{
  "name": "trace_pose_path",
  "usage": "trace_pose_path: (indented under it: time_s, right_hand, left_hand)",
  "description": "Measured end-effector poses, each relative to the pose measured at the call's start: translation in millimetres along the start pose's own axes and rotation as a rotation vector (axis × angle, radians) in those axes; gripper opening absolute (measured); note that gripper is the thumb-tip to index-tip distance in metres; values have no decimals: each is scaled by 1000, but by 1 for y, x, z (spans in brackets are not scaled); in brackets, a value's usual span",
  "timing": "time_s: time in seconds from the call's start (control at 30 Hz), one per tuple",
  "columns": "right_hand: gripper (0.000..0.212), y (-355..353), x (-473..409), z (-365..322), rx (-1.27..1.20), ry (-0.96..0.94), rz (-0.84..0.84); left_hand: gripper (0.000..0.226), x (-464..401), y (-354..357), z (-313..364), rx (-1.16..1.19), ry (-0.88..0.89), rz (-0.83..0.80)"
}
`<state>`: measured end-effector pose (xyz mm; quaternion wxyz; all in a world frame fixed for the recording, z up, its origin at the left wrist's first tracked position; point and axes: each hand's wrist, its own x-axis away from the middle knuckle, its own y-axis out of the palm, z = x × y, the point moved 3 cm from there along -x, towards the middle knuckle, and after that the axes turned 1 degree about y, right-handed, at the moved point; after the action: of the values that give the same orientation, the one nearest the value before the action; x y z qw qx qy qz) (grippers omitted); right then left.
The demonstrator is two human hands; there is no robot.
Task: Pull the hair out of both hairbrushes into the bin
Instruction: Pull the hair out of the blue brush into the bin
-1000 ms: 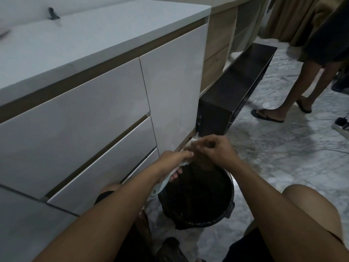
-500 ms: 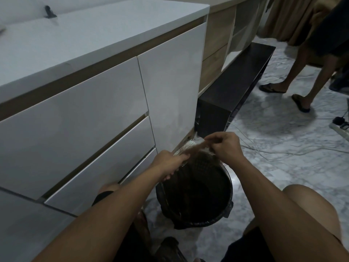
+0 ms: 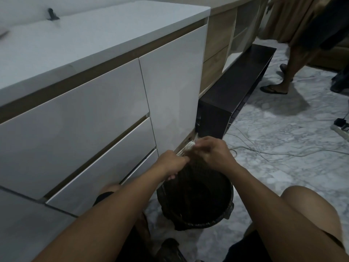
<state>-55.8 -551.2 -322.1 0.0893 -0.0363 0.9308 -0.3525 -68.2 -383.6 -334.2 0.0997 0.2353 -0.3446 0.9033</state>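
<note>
Head view looks down on my two hands working over the bin [image 3: 196,210], which stands on the marble floor [image 3: 283,148] tight against the foot of the white cabinet [image 3: 113,110]. My left hand [image 3: 171,163] is curled round the handle of a pale brush [image 3: 186,147], holding it over the bin's far rim with the head angled up toward the cabinet's bottom corner. My right hand [image 3: 213,152] pinches at the bristles near the head; I think there is a tuft of hair between finger and thumb, but the light is dim and my knuckles cover it, so I would not swear to it.

The brush is light and stiff, so a firm hold on the handle is enough to steady it. Hair is soft, weightless and clingy: it tangles at the bristle roots and sticks to skin. Best taken low, close to the pad, and drawn out along the bristles rather than sideways, so they do not bend. Loose strands may drift, so I would release them well down inside the bin. I cannot see a second brush from here. A cable [image 3: 264,150] trails across the floor to my right.
</note>
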Motion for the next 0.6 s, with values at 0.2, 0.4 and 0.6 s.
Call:
trace_pose_path:
  time_s: [0.2,0.4,0.6]
  right_hand:
    - [26,-13,-5,17,-74,301,231]
    - [31,-13,-4,14,-335,343,171]
    - [55,-2,1,-2,-264,81,-143]
  left_hand:
    - [45,-2,-7,-2,25,-12,17]
    - [45,-4,-10,0,74,-9,14]
    - [41,-5,-10,-4,66,-12,25]
